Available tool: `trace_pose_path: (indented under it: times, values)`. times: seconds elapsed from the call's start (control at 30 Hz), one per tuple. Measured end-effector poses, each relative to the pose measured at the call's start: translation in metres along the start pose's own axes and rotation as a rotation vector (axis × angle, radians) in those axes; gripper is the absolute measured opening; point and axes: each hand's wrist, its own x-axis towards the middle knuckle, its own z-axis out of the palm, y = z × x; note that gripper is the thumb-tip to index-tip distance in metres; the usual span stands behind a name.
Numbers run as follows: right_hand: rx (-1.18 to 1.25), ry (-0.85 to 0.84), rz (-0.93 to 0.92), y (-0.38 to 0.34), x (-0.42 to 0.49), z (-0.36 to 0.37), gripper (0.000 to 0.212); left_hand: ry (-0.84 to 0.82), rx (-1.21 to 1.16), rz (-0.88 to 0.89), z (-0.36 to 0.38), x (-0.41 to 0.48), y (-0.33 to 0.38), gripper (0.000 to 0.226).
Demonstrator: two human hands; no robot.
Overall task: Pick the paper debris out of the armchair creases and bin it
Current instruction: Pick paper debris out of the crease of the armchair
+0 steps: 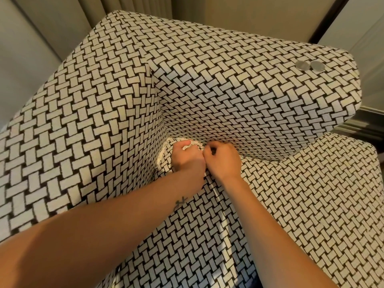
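Two fists touching at armchair [228, 90] crease, L hand [187, 161] round paper [188, 146], R hand [222, 161] curled, hold unclear.

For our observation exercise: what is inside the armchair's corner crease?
A bit of white paper shows in the left hand's curled fingers; it and the right hand cover whatever else the crease holds.

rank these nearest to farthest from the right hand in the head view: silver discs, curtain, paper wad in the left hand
1. paper wad, held in the left hand, just beside the right hand at the seat crease.
2. silver discs, up to the right on the armchair top edge.
3. curtain, behind the armchair at the top of the view.
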Motion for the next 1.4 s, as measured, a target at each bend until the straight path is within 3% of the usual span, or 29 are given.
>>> trace_pose_path:
  times: [0.13, 0.33, 0.73, 1.4]
  values:
    - [-0.119, -0.189, 0.082, -0.012, 0.017, 0.002, 0.043, 0.037, 0.038, 0.022, -0.001, -0.002, 0.003, 0.025]
    - [-0.137, -0.303, 0.212, -0.02, 0.036, 0.016, 0.059, 0.035, 0.066, 0.023, -0.003, -0.007, 0.006, 0.019]
    - [-0.019, -0.124, 0.182, -0.011, 0.031, 0.026, 0.042, -0.012, 0.039, -0.008, 0.001, -0.004, 0.0, 0.027]
    - [0.202, 0.05, 0.025, 0.001, 0.017, 0.025, 0.042, -0.032, 0.071, -0.038, 0.0, 0.0, -0.005, 0.025]
